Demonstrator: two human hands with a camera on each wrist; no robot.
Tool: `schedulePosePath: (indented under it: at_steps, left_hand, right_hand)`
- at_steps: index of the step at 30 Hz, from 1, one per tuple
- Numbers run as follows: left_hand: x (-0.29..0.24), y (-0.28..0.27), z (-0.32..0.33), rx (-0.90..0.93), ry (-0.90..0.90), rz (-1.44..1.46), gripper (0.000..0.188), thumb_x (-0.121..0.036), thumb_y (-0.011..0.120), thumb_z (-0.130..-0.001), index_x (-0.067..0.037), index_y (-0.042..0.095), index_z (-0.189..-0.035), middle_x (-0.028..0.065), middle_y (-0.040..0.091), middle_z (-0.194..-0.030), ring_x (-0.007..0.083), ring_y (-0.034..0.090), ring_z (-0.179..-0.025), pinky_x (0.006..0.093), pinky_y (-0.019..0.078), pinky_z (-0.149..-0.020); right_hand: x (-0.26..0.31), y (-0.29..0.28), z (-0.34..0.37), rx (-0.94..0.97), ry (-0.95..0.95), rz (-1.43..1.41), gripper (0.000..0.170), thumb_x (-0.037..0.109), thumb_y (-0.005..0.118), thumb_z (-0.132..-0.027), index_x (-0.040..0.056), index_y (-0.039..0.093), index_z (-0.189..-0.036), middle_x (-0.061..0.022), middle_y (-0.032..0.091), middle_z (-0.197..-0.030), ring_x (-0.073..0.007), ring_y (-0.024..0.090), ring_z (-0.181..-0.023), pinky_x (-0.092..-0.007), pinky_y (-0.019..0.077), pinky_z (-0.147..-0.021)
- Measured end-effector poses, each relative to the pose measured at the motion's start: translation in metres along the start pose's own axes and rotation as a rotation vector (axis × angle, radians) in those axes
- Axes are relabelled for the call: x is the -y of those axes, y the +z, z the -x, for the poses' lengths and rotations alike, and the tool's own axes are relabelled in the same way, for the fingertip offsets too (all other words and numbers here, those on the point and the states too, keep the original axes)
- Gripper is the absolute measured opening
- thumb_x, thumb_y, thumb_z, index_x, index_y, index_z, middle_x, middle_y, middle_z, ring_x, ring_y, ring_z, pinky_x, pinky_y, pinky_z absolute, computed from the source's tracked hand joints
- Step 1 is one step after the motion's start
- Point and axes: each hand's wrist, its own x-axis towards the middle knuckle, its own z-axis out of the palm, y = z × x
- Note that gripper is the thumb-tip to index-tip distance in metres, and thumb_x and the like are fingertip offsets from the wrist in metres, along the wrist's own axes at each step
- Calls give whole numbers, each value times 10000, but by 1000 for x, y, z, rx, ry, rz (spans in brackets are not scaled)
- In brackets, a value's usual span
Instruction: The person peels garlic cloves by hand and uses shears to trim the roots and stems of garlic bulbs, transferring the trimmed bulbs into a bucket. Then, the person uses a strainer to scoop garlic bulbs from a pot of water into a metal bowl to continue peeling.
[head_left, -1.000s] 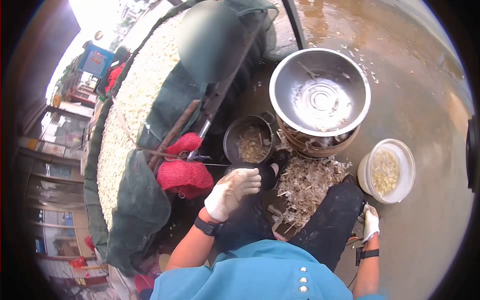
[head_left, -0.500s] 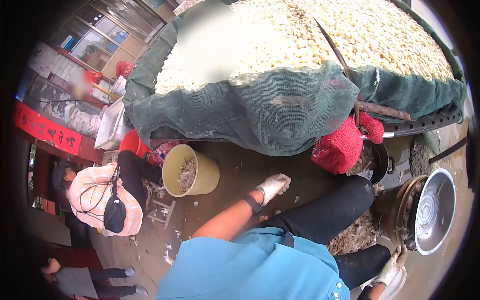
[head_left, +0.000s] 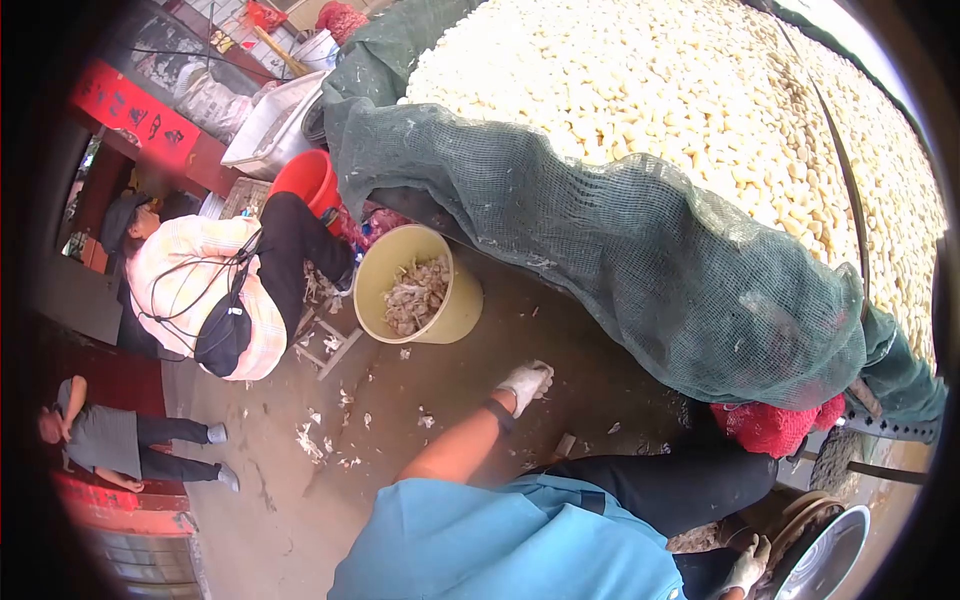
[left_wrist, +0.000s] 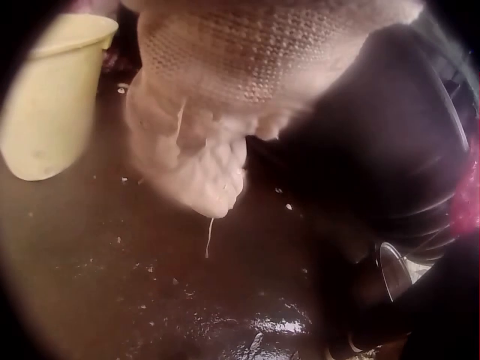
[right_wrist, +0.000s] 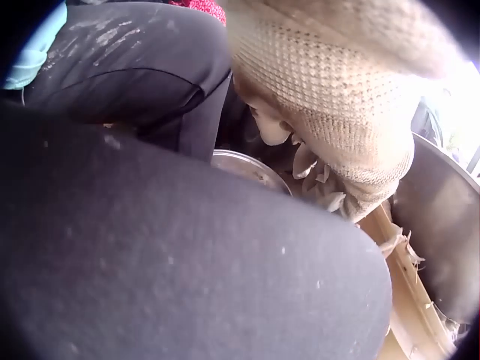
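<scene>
My left hand wears a white knit glove and hangs in the air left of my knees, fingers loosely curled with nothing seen in them. A loose thread dangles from the glove's fingertips in the left wrist view. In a matching glove, my right hand is beside a steel basin, which sits tilted on a brown tub. Around that hand's fingers, pale flaky pieces show in the right wrist view; the glove hides part of them. My thigh covers much of that view.
A heap of pale garlic cloves fills a long bed lined with green netting. A yellow bucket of skins stands left, near a seated person and a red bucket. Another person is farther off. A red mesh bag hangs at right.
My view has swung left, bringing the yellow bucket and two people into sight. My left hand's straight fingers have relaxed into a loose curl. My right hand has come up beside the basin.
</scene>
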Motion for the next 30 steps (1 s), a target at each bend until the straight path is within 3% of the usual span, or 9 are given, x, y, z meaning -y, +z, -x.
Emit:
schedulePosePath:
  at_steps: [6, 7, 15, 17, 22, 24, 28, 29, 30]
  left_hand:
    - [7, -52, 1, -136, 17, 185, 296, -259, 490, -963, -61, 563, -1170, 115, 621, -1038, 224, 597, -895, 371, 497, -801]
    - [4, -58, 6, -157, 19, 186, 310, -248, 472, -966, -44, 557, -1184, 143, 621, -1064, 248, 604, -930, 385, 500, -825]
    - [21, -112, 2, -310, 106, 343, 288, -233, 442, -968, -57, 553, -1167, 150, 622, -1069, 260, 610, -961, 396, 506, -844]
    - [19, -119, 5, -343, 115, 374, 288, -232, 442, -966, -57, 553, -1166, 147, 622, -1071, 261, 610, -963, 399, 504, -848]
    - [8, -139, 16, -381, 151, 474, 294, -233, 439, -961, -56, 557, -1164, 140, 622, -1081, 263, 606, -978, 401, 494, -870]
    - [6, -149, 19, -402, 185, 496, 311, -245, 432, -963, -50, 553, -1174, 139, 622, -1084, 262, 604, -990, 400, 490, -882]
    - [7, -169, 20, -426, 209, 558, 332, -246, 432, -964, -33, 547, -1191, 152, 618, -1126, 267, 604, -1002, 384, 491, -886]
    - [9, -175, 20, -430, 206, 573, 341, -250, 430, -964, -23, 547, -1190, 160, 614, -1143, 269, 605, -1006, 381, 489, -899]
    - [9, -178, 22, -432, 207, 579, 341, -250, 430, -964, -23, 547, -1190, 160, 614, -1143, 269, 605, -1006, 381, 489, -899]
  right_hand:
    - [59, -9, -19, -53, -62, -98, 313, 191, 543, -935, 14, 577, -1191, -159, 626, -1168, -269, 586, -1088, -340, 439, -941]
    - [75, -16, -20, 12, -73, -79, 349, 209, 543, -953, 0, 547, -1233, -150, 598, -1225, -241, 562, -1127, -335, 414, -980]
    - [162, -28, -15, -17, -180, -225, 361, 236, 555, -954, 0, 553, -1227, -125, 608, -1196, -199, 540, -1131, -314, 397, -986]
    - [182, -27, -11, -87, -200, -437, 332, 199, 548, -961, -2, 554, -1225, -107, 597, -1206, -188, 540, -1118, -303, 397, -985]
    - [239, -43, -2, -140, -291, -520, 308, 142, 502, -979, -17, 530, -1242, -106, 564, -1243, -186, 518, -1146, -295, 371, -1015]
    - [270, -47, 9, -142, -343, -777, 331, 175, 489, -985, 4, 519, -1267, -107, 548, -1261, -170, 493, -1184, -299, 353, -1039]
    - [315, -52, 15, -193, -572, -722, 339, 121, 494, -978, -31, 482, -1281, -128, 529, -1285, -205, 469, -1226, -340, 343, -1053]
    - [311, -52, 1, -214, -781, -640, 340, 126, 498, -978, -27, 485, -1281, -135, 528, -1293, -223, 458, -1244, -361, 334, -1061]
    - [320, -52, 0, -211, -786, -639, 340, 126, 498, -978, -27, 485, -1281, -135, 528, -1293, -223, 458, -1244, -361, 334, -1061]
